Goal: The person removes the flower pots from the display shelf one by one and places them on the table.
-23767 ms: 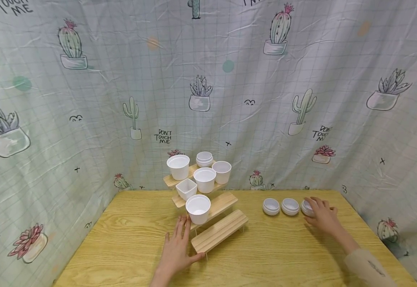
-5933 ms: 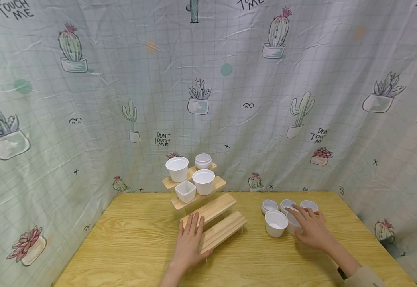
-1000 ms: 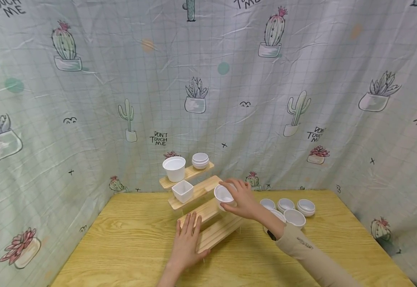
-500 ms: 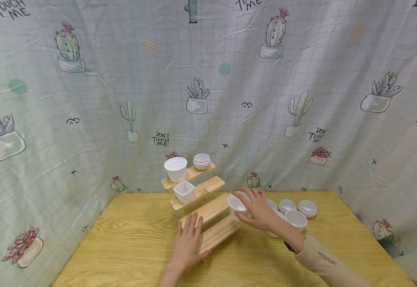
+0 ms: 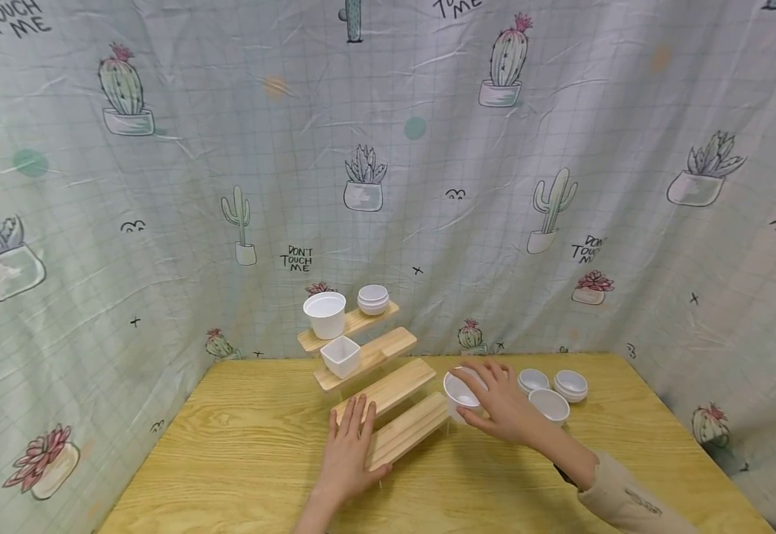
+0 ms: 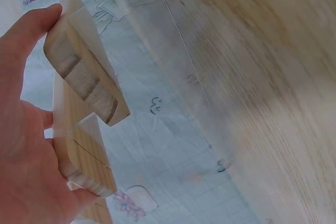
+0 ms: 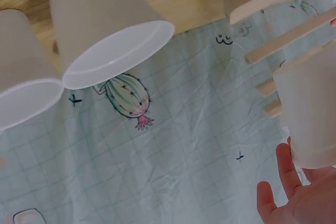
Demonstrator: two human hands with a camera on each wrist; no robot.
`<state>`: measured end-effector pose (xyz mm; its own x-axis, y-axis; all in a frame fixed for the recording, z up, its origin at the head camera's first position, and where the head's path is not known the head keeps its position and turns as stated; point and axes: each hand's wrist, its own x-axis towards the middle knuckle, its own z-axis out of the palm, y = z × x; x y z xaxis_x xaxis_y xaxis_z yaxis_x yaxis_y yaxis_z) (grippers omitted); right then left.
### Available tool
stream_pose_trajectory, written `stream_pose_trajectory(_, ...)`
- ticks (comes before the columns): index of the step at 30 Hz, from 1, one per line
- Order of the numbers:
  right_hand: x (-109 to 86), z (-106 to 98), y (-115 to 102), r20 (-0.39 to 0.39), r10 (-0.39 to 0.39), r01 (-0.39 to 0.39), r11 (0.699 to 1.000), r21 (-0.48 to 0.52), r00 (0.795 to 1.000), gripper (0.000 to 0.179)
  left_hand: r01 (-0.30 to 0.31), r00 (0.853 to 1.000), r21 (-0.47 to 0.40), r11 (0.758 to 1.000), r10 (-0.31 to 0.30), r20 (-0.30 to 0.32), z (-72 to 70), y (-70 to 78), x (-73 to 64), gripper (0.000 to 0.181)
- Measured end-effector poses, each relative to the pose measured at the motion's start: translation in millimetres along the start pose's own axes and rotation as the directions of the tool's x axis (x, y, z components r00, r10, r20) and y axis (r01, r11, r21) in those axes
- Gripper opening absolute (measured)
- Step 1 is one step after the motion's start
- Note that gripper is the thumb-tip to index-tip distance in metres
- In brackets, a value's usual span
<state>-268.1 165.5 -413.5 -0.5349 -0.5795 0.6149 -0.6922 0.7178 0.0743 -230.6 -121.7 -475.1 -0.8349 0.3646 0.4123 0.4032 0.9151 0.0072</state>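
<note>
My right hand (image 5: 504, 408) holds a tapered white plastic plant pot (image 5: 456, 409), fingers at the far rim and thumb at the near side. It hangs just right of the stepped wooden stand (image 5: 398, 387), mouth up. In the right wrist view the pot (image 7: 315, 111) sits against the fingers (image 7: 286, 169). My left hand (image 5: 346, 463) rests on the stand's left end, straight fingers on the second board from the bottom, thumb at the lowest board (image 6: 86, 77). Higher up stand a tapered pot (image 5: 326, 317), a small round pot (image 5: 372, 300) and a square pot (image 5: 341, 357).
On the table (image 5: 241, 437), right of the held pot, stand another tapered pot (image 5: 548, 406) and small round pots (image 5: 533, 381), partly hidden by my right hand. Clear legs carry the boards. A cactus-print curtain (image 5: 388, 245) hangs behind the table.
Over the last second my right hand has carried the pot from the stand rightward and down, toward the table pots. Earlier, other tapered pots left the stand for the table. My left hand stays put.
</note>
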Motion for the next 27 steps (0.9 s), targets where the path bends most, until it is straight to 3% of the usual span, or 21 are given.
stream_pose_trajectory(7,-15.8,-3.1,1.4,0.035,0.058,-0.057,0.998,-0.022,0.998,0.057,-0.003,1.000,0.007,1.000,0.003,0.006,-0.3,0.0,-0.2,0.100)
stream_pose_trajectory(27,-57.8,-13.2,20.8,0.018,0.151,-0.150,0.988,-0.038,0.988,0.058,0.004,1.000,0.014,1.000,-0.005,0.022,-2.0,-0.9,0.6,0.099)
